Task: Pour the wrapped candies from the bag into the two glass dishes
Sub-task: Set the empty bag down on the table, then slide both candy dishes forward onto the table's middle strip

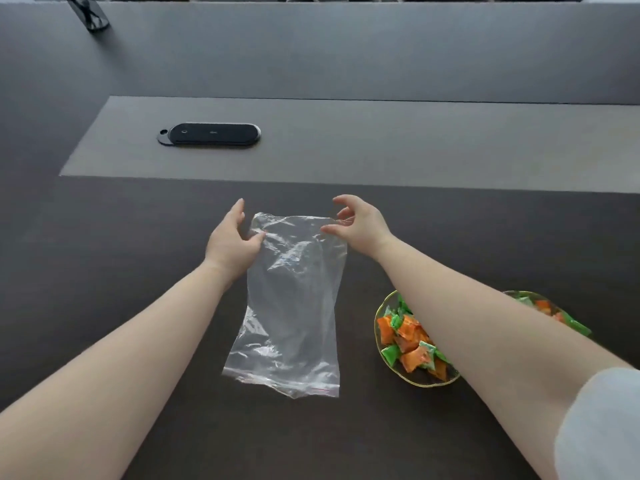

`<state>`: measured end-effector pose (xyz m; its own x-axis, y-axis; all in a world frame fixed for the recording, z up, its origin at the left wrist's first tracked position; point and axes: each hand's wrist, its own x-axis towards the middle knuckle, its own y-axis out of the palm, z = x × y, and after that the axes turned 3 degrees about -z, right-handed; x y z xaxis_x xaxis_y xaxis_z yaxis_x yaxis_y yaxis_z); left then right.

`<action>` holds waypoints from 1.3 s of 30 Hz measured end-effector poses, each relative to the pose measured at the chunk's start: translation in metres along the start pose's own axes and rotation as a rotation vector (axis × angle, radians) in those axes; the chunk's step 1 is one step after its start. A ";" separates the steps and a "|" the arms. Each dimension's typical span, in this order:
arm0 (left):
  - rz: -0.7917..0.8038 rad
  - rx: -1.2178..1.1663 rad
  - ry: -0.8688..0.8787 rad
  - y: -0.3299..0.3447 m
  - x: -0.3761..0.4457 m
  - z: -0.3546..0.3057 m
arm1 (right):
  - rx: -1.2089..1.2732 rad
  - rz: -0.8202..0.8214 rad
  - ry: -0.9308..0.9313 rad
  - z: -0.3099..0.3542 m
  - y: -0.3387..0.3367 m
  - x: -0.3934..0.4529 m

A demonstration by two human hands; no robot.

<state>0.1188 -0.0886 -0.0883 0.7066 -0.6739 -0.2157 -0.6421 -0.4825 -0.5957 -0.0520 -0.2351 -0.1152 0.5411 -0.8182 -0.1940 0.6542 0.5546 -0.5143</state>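
Clear thin plastic bag (294, 299), crinkled, glossy. Dark matt surface (138, 271) with paler matt inlay (381, 140). Glass dishes (382, 355), gold-tinted rims; glossy orange and green candy wrappers (408, 337). Black glossy plastic panel (211, 134).

bag (294, 299) flat on table (104, 289), two candy-filled dishes (384, 355) to its right

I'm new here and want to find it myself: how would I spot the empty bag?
On the dark brown table, look between the person's forearms. The clear, crinkled plastic bag lies flat there, empty, left of a gold-rimmed glass dish of orange and green candies.
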 end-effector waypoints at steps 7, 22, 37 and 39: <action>0.001 0.229 0.135 0.022 -0.004 -0.007 | -0.085 -0.031 0.042 -0.035 -0.026 -0.015; 0.434 0.295 0.080 0.129 -0.083 -0.061 | -0.240 -0.287 0.285 -0.154 -0.179 -0.137; 0.375 0.418 -0.137 0.184 -0.135 -0.032 | 0.228 -0.354 0.847 -0.216 -0.213 -0.207; 0.379 0.372 -0.181 0.186 -0.134 -0.027 | 0.275 -0.345 0.832 -0.214 -0.213 -0.205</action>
<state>-0.1034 -0.1036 -0.1497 0.5080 -0.6390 -0.5776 -0.7359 0.0266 -0.6766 -0.4157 -0.2180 -0.1444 -0.1879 -0.7305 -0.6566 0.8671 0.1907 -0.4602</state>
